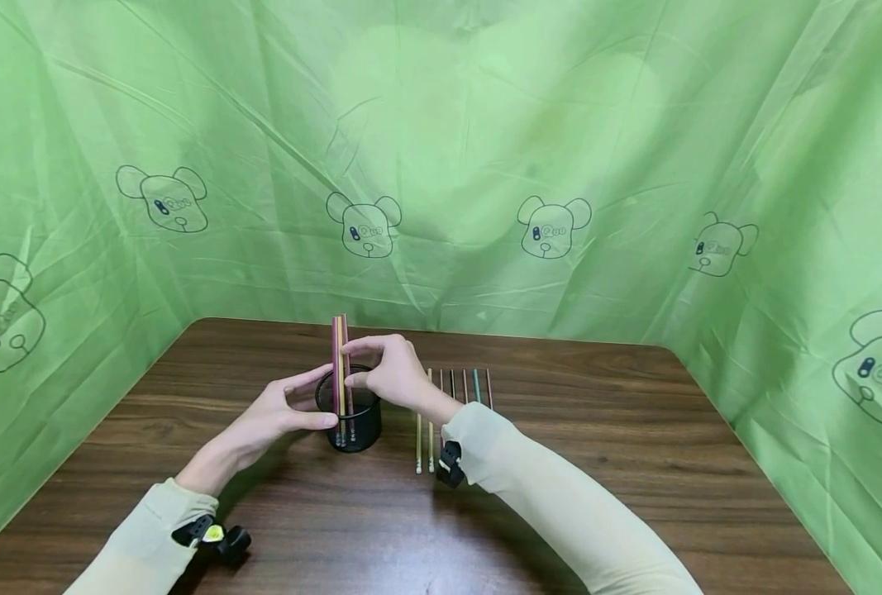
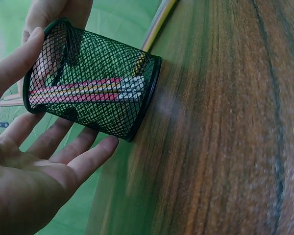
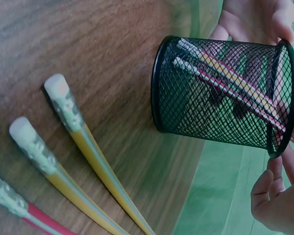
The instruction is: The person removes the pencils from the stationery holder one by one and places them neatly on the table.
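Observation:
A black mesh pencil cup (image 1: 364,431) stands upright on the table with several pink and yellow pencils (image 1: 338,351) in it. My left hand (image 1: 265,417) holds the cup from the left, thumb on the near rim and fingers along the other side. Above the rim, my right hand (image 1: 396,376) pinches a red pencil (image 1: 345,326) that stands in the cup. Through the mesh, the left wrist view shows white erasers (image 2: 131,88) at the cup's bottom. In the right wrist view the cup (image 3: 181,110) also shows the pencils (image 3: 235,81) leaning inside it.
Right of the cup lies a row of several pencils (image 1: 419,442), partly hidden by the right forearm; yellow ones (image 3: 95,154) lie closest to the cup. The brown wooden table (image 1: 597,446) is bordered by green curtains (image 1: 455,165) with printed bear heads.

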Action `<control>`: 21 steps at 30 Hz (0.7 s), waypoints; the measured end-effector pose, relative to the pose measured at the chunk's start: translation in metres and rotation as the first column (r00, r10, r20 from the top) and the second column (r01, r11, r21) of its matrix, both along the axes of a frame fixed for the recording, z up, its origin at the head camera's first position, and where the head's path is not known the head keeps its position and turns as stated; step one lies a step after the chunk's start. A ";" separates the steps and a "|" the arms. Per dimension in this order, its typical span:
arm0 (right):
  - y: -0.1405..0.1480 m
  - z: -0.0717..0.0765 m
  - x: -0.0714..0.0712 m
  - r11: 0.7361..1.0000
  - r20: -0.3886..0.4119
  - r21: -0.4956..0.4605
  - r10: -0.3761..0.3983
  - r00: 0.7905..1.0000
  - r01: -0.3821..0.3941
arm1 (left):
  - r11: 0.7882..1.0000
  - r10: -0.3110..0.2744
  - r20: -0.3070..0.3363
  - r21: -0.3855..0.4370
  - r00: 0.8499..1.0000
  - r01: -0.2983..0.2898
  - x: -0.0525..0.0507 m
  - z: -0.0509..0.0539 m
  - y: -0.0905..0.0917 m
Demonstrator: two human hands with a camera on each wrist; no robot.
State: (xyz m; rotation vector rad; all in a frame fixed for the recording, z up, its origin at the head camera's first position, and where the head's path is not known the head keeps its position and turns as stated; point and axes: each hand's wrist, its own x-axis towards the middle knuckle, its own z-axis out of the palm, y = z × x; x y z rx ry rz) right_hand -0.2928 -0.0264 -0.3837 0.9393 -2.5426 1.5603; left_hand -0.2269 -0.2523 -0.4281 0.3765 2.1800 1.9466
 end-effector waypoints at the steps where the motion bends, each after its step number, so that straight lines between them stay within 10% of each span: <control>1: 0.000 -0.001 0.000 1.000 0.014 -0.010 0.004 1.000 -0.004 | 1.000 0.001 0.001 0.000 1.000 -0.001 0.000 0.000 0.000; 21: -0.005 -0.005 0.000 0.999 -0.015 -0.037 -0.008 1.000 0.008 | 1.000 -0.004 -0.015 0.014 1.000 0.004 -0.001 -0.002 0.000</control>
